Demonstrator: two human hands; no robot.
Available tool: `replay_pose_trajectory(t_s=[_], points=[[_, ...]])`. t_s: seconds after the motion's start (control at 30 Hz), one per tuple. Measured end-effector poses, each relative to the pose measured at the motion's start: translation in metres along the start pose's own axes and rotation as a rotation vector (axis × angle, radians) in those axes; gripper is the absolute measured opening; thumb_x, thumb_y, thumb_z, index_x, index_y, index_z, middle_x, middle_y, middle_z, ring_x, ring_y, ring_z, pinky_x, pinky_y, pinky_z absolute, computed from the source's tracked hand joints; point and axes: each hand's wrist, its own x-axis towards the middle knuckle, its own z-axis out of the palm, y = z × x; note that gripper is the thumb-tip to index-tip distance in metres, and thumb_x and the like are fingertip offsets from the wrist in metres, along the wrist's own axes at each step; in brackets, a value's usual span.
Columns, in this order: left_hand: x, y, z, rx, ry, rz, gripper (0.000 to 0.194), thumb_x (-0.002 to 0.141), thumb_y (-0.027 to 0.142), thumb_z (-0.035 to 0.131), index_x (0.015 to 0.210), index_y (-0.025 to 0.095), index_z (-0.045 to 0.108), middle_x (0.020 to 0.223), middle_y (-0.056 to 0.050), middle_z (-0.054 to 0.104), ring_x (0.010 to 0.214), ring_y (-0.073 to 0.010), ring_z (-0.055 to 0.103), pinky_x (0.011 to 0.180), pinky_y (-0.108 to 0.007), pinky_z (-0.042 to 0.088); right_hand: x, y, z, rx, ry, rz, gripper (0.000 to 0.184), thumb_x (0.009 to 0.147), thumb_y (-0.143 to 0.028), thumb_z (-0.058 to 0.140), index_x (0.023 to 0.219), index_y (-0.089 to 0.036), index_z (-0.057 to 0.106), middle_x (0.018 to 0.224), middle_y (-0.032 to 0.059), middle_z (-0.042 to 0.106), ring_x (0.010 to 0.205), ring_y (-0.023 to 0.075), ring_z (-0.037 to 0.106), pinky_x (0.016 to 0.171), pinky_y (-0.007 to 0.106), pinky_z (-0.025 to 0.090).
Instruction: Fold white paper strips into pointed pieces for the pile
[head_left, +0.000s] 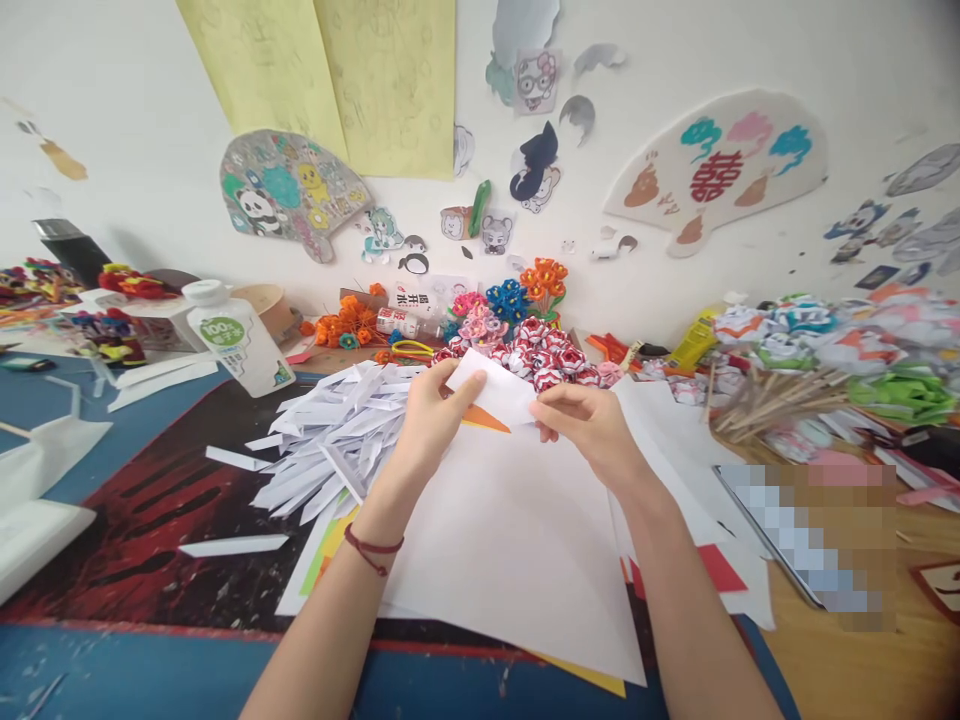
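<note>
My left hand [429, 415] and my right hand [581, 420] both pinch a small white paper piece [496, 392] with an orange underside, held just above a large white sheet [517, 545]. The left thumb and fingers grip its left edge; the right fingers close on its right edge. A red string bracelet circles my left wrist. A heap of folded white paper pieces [337, 440] lies directly left of my left hand.
Red-and-white paper balls [544, 360] and paper flowers [510, 300] sit behind the hands. A white bottle [232, 335] stands at left. Wooden sticks [765, 395] with colourful paper flowers [862, 350] lie at right, beside a tablet-like device [795, 530]. Coloured sheets [712, 570] lie under the white sheet.
</note>
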Motion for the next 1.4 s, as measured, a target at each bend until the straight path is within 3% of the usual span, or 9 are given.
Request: replay_pose_trajectory(t_s=[0.13,0.47,0.63,0.77,0.87,0.97,1.1,1.3,1.4], points=[[0.000,-0.002,0.001,0.030,0.000,0.018,0.029,0.079,0.042,0.059,0.083,0.013,0.063,0.068,0.000,0.057,0.055,-0.0094,0.047,0.049,-0.019,0.034,-0.002,-0.002,0.001,-0.018,-0.085,0.029,0.022,0.079,-0.035,0.066,0.072,-0.014,0.065,0.060,0.0001,0.060,0.054,0.0103,0.054,0.055,0.023,0.045],[-0.002,-0.007,0.002,0.327,0.060,0.166,0.020,0.084,0.029,0.053,0.092,0.016,0.065,0.081,-0.001,0.066,0.063,-0.0121,0.051,0.057,-0.022,0.036,-0.005,-0.004,0.002,-0.172,-0.334,0.113,0.037,0.087,-0.042,0.053,0.063,-0.015,0.059,0.059,0.0016,0.057,0.052,0.0110,0.053,0.052,0.024,0.041],[-0.008,-0.001,0.009,0.350,-0.107,0.211,0.020,0.084,0.029,0.055,0.098,0.020,0.066,0.089,-0.001,0.069,0.066,-0.0127,0.055,0.060,-0.023,0.038,-0.002,-0.001,0.005,-0.168,-0.231,0.041,0.028,0.085,-0.040,0.057,0.072,-0.016,0.061,0.063,-0.0006,0.055,0.057,0.0113,0.053,0.054,0.023,0.043],[-0.009,-0.003,0.015,0.312,-0.075,0.149,0.031,0.083,0.037,0.057,0.107,0.019,0.063,0.073,0.000,0.066,0.060,-0.0127,0.055,0.060,-0.023,0.040,-0.001,0.002,0.005,-0.158,-0.072,0.015,0.024,0.081,-0.038,0.062,0.076,-0.015,0.066,0.067,0.0004,0.058,0.059,0.0115,0.051,0.049,0.022,0.040],[-0.008,-0.003,0.014,0.249,-0.043,0.123,0.024,0.084,0.037,0.056,0.088,0.015,0.065,0.065,0.000,0.063,0.061,-0.0132,0.058,0.060,-0.023,0.042,-0.001,0.003,0.004,-0.152,0.014,-0.001,0.024,0.078,-0.037,0.065,0.071,-0.014,0.066,0.064,0.0010,0.060,0.057,0.0129,0.053,0.050,0.023,0.042],[-0.010,0.000,0.013,0.274,-0.031,0.179,0.021,0.084,0.033,0.055,0.078,0.016,0.065,0.068,-0.001,0.066,0.063,-0.0127,0.060,0.061,-0.022,0.041,-0.001,0.004,0.005,-0.097,-0.045,0.011,0.023,0.078,-0.037,0.065,0.082,-0.014,0.070,0.075,0.0039,0.068,0.069,0.0188,0.063,0.060,0.027,0.049],[-0.015,0.004,0.017,0.436,0.004,0.247,0.020,0.087,0.030,0.052,0.082,0.019,0.067,0.069,0.000,0.069,0.059,-0.0123,0.057,0.060,-0.023,0.038,-0.002,0.006,0.008,-0.007,-0.094,0.049,0.034,0.079,-0.039,0.065,0.102,-0.015,0.069,0.093,0.0076,0.072,0.088,0.0259,0.067,0.076,0.036,0.053],[-0.022,0.000,0.022,0.601,0.203,0.386,0.021,0.088,0.031,0.050,0.089,0.021,0.069,0.079,-0.003,0.071,0.070,-0.0156,0.058,0.069,-0.026,0.038,-0.002,0.005,0.007,0.001,-0.080,0.059,0.036,0.077,-0.044,0.066,0.096,-0.014,0.070,0.092,0.0089,0.072,0.086,0.0273,0.067,0.074,0.038,0.053],[-0.025,-0.003,0.023,0.673,0.230,0.481,0.024,0.090,0.031,0.047,0.095,0.022,0.070,0.082,-0.005,0.071,0.075,-0.0177,0.057,0.073,-0.028,0.038,-0.001,0.005,0.007,0.025,-0.067,0.050,0.035,0.076,-0.045,0.067,0.092,-0.014,0.071,0.090,0.0080,0.072,0.085,0.0267,0.067,0.075,0.037,0.053]])
